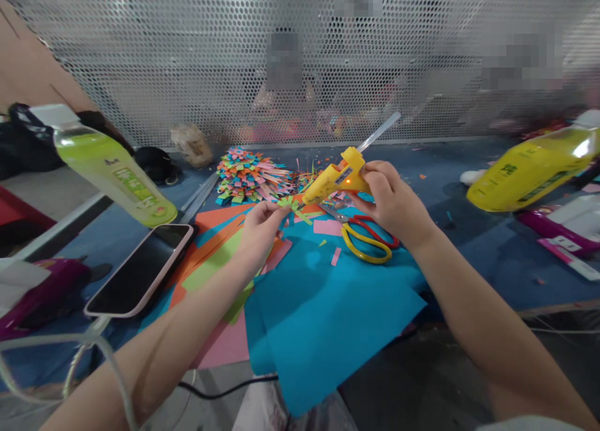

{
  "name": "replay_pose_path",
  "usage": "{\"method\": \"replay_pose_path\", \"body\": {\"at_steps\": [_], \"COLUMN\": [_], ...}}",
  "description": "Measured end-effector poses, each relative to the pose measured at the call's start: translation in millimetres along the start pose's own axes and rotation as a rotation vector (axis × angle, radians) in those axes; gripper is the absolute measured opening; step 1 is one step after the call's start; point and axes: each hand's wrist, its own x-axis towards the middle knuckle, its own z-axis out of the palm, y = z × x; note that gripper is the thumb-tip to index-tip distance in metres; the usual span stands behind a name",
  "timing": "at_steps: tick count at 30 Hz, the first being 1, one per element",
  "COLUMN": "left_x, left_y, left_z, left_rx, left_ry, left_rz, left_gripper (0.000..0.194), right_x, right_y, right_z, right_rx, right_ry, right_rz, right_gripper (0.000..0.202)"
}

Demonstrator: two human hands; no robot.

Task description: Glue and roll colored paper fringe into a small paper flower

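My right hand grips a yellow hot glue gun by its handle, with a clear glue stick poking out of its back end. The nozzle points down and left, close to a small green paper flower. That fringed paper is pinched between the fingertips of my left hand. Whether the nozzle touches it I cannot tell. Scissors with red and yellow handles lie below the gun on blue paper. Behind my left hand stands a cone of multicoloured paper fringes.
Orange, green and pink sheets lie under my left arm. A phone on a cable and a green drink bottle are at left. A yellow bottle is at right. A perforated metal panel closes the back.
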Motion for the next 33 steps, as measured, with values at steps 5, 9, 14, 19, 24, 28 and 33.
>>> {"method": "replay_pose_path", "body": {"at_steps": [5, 9, 14, 19, 24, 28, 33], "left_x": [1.1, 1.1, 0.1, -0.1, -0.3, -0.3, 1.0], "left_y": [0.4, 0.9, 0.9, 0.9, -0.2, -1.4, -2.9], "left_z": [-0.2, -1.1, -1.6, -0.6, 0.2, 0.9, -1.2], "left_rx": [0.005, 0.007, 0.016, 0.020, 0.013, 0.023, 0.025], "left_ry": [0.007, 0.026, 0.031, 0.029, 0.015, 0.011, 0.006], "left_rz": [0.005, 0.014, 0.026, 0.014, 0.006, -0.010, 0.013], "left_gripper": [0.029, 0.028, 0.025, 0.025, 0.025, 0.024, 0.025], "right_x": [0.2, -0.3, -0.9, -0.2, 0.6, 0.4, -0.1], "right_y": [-1.0, -0.4, -1.3, -4.3, -5.7, -3.5, -1.5], "right_z": [-1.7, -1.9, -3.0, -4.3, -4.0, -1.7, 0.2], "right_rx": [-0.018, -0.034, -0.030, -0.022, -0.060, -0.086, -0.139], "right_ry": [-0.020, -0.001, 0.016, 0.046, 0.080, 0.116, 0.210], "right_rz": [0.017, -0.020, -0.039, -0.076, -0.115, -0.162, -0.256], "right_gripper": [0.024, 0.021, 0.019, 0.017, 0.016, 0.017, 0.012]}}
